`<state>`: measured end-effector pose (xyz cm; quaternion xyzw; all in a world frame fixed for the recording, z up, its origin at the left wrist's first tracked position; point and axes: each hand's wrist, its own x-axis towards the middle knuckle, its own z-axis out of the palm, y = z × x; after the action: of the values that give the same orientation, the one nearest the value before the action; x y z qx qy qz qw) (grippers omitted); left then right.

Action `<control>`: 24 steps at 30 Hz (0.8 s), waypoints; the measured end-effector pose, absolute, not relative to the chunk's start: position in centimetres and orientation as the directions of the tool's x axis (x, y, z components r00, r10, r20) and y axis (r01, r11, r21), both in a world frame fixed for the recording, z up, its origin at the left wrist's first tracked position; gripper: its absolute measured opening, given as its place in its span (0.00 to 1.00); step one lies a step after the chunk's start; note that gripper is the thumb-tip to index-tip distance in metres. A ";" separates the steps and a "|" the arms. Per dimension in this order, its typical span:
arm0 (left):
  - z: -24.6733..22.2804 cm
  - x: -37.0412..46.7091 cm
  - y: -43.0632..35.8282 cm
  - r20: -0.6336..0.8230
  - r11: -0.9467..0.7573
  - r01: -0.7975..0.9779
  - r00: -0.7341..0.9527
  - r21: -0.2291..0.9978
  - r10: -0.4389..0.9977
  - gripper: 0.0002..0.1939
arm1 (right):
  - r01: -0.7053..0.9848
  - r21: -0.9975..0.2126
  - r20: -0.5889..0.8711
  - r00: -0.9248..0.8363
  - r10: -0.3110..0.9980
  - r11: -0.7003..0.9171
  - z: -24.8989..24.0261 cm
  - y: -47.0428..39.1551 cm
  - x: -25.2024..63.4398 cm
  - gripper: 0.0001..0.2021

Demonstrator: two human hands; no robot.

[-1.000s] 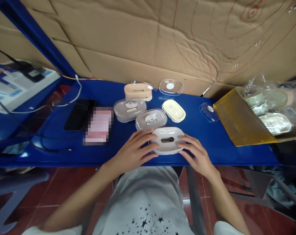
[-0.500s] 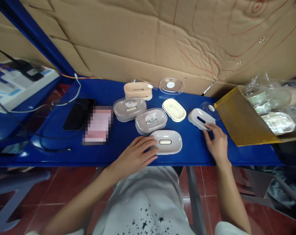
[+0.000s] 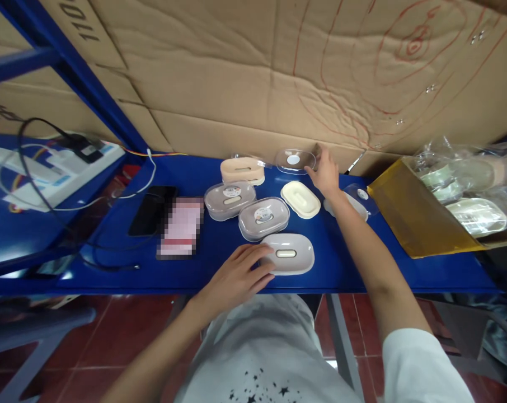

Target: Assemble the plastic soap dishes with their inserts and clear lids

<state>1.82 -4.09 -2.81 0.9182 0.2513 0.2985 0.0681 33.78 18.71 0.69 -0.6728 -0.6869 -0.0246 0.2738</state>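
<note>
On the left lies a power strip (image 3: 69, 180); the left hand (image 3: 240, 274), unclenched, touches the near gray dish (image 3: 303, 262), lidded boxes (image 3: 274, 224) crowding beyond. Past a cream dish (image 3: 300, 200), the right hand (image 3: 325, 174) meets a clear lid (image 3: 293, 161), whether gripping I can't tell; a carton (image 3: 408, 218) stands right.

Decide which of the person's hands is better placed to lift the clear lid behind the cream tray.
The right hand, probably: its fingers are at the clear lid, while the left hand touches the pale grey dish.
</note>
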 end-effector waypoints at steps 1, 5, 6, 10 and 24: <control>-2.8 1.8 -4.1 0.515 -0.864 0.419 0.694 0.279 0.503 0.04 | 0.931 -0.357 0.402 0.073 0.913 0.083 0.6 19.3 33.5 0.30; -2.7 1.5 -4.0 0.534 -0.851 0.401 0.662 0.340 0.526 0.07 | 0.922 -0.369 0.423 0.057 0.904 0.114 1.0 17.6 33.5 0.11; -2.7 1.4 -4.0 0.548 -0.842 0.395 0.640 0.367 0.539 0.10 | 0.920 -0.365 0.462 0.048 0.886 0.141 1.4 16.2 33.6 0.10; -2.5 1.3 -4.3 0.616 -0.783 0.383 0.484 0.490 0.622 0.21 | 0.889 -0.363 0.638 0.020 0.770 0.278 2.2 7.0 33.8 0.10; -2.7 2.0 -4.4 0.540 -0.797 0.391 0.589 0.461 0.601 0.18 | 0.804 -0.259 0.595 -0.304 0.744 0.535 -3.7 -8.2 33.4 0.18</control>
<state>2.00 -4.44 -2.73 0.8789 0.2822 0.3548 0.1485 33.40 -8.15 -3.73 -0.4800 -0.8063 -0.0436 0.3430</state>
